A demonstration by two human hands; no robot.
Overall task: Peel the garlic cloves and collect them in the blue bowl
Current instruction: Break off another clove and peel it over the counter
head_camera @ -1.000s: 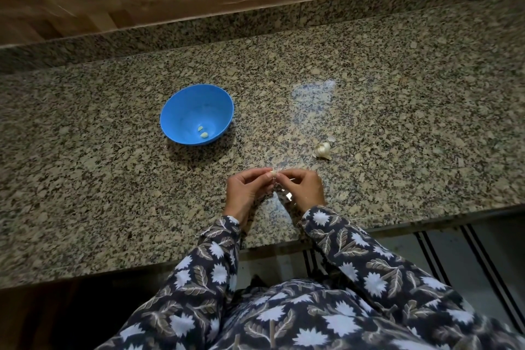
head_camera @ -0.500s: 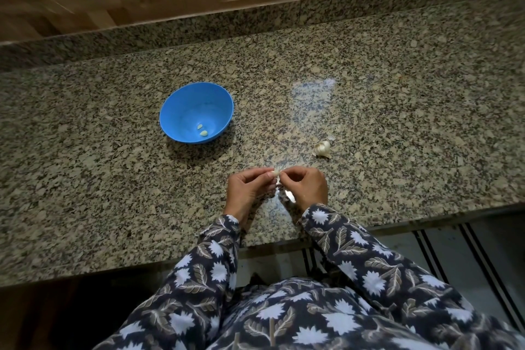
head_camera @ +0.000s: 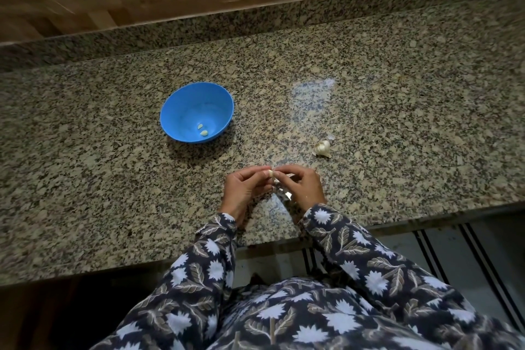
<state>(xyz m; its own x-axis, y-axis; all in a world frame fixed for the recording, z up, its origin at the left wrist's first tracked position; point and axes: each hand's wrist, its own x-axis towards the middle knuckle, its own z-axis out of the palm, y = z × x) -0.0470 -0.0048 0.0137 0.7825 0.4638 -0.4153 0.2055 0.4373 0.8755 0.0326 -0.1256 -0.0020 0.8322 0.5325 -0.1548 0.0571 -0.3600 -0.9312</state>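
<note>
Your granite worktop (head_camera: 369, 94) carries everything. The blue bowl (head_camera: 184, 111) stands on it to your left, well apart from your hands. Your left hand (head_camera: 244, 187) and right hand (head_camera: 301, 185) meet near the front edge, fingers curled in toward each other. The partial garlic head (head_camera: 322, 148) lies just beyond your right hand, with a scrap of skin (head_camera: 330, 137) beside it. Both hands pinch one garlic clove (head_camera: 270, 173) between thumb and fingertips (how much skin is on it is too small to tell). Two peeled cloves (head_camera: 202, 129) lie in the bottom of the bowl. I judge you're partway: two collected, a third in peeling, and the rest of the head left to break up, peel and drop in.
</note>
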